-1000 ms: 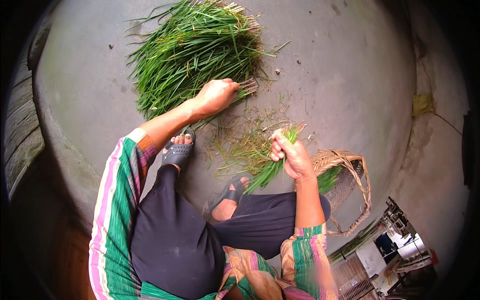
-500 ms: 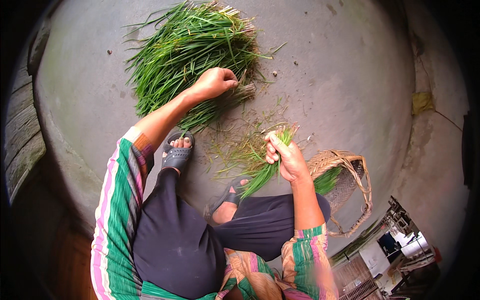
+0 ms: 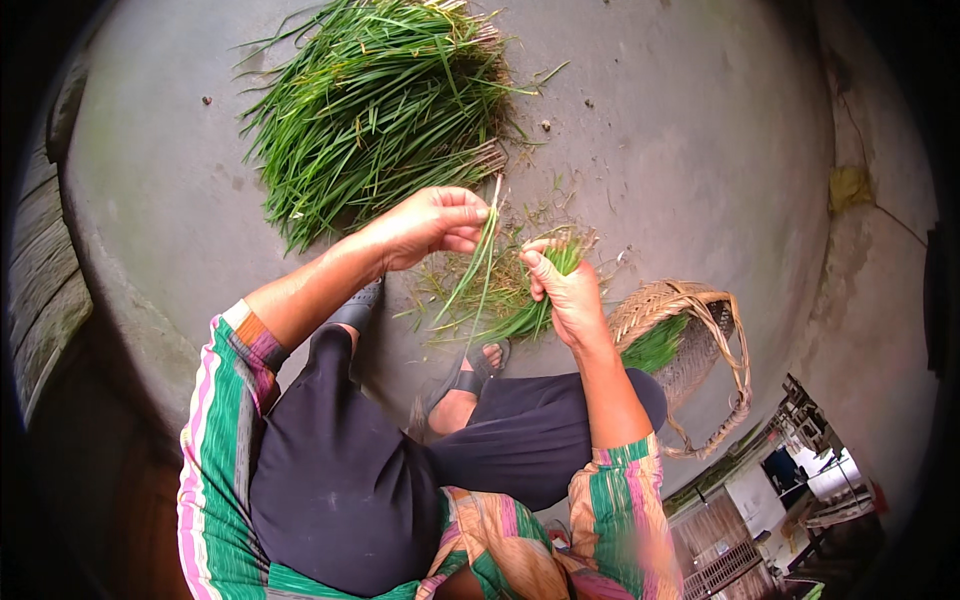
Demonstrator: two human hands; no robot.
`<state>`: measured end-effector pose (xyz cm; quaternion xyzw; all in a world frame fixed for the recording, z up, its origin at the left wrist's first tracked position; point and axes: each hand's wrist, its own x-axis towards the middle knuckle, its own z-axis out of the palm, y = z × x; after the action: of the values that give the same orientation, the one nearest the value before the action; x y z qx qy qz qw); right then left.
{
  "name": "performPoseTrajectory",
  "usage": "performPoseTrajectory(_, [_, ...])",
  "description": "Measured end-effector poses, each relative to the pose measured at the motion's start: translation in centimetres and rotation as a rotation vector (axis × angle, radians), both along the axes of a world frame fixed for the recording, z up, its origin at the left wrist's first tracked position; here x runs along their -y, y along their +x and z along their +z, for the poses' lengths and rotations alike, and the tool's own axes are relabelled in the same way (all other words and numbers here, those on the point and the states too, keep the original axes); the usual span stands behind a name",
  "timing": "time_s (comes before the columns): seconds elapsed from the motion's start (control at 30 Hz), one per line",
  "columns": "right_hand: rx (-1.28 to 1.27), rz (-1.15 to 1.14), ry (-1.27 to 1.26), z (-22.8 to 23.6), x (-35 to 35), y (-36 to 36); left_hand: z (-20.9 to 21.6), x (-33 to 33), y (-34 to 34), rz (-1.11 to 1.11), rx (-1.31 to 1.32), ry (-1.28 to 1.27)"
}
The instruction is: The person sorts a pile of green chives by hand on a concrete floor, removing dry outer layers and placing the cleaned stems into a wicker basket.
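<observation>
A large heap of green chives (image 3: 370,110) lies on the grey floor ahead of me, its pale root ends toward the right. My left hand (image 3: 445,225) pinches a small strand of chives (image 3: 485,250), pale end up and thin leaves hanging down. Close to its right, my right hand (image 3: 565,290) is closed around a thicker bunch of chives (image 3: 565,257), whose leaves trail down to the left. The two hands are a short way apart. Between and below them, loose trimmings (image 3: 460,285) are scattered on the floor.
A woven basket (image 3: 660,300) with a looped handle lies by my right knee, with more greens (image 3: 655,345) inside. My sandalled feet (image 3: 470,380) are close to the trimmings. A yellowish scrap (image 3: 849,188) lies at the far right. Household clutter (image 3: 790,490) shows at the lower right.
My left hand has come away from the edge of the heap, toward me and to the right, carrying a small strand of chives. My right hand keeps its bunch, moved slightly left.
</observation>
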<state>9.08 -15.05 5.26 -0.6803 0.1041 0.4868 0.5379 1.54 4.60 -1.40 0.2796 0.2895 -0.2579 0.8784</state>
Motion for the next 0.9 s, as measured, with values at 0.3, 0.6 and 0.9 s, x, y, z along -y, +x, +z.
performPoseTrajectory(0.3, [-0.216, 0.063, -0.066, -0.7, -0.2, -2.9, 0.1, 3.8, -1.1, 0.22, -0.114, -0.126])
performPoseTrajectory(0.6, [-0.135, -0.034, -0.112, -0.6, 0.6, -1.1, -3.4, 0.1, -1.5, 0.083, 0.197, 0.451])
performPoseTrajectory(0.9, [-0.131, -0.062, -0.1, 1.3, 1.1, 1.2, -5.8, -1.9, -2.5, 0.126, 0.159, 0.698])
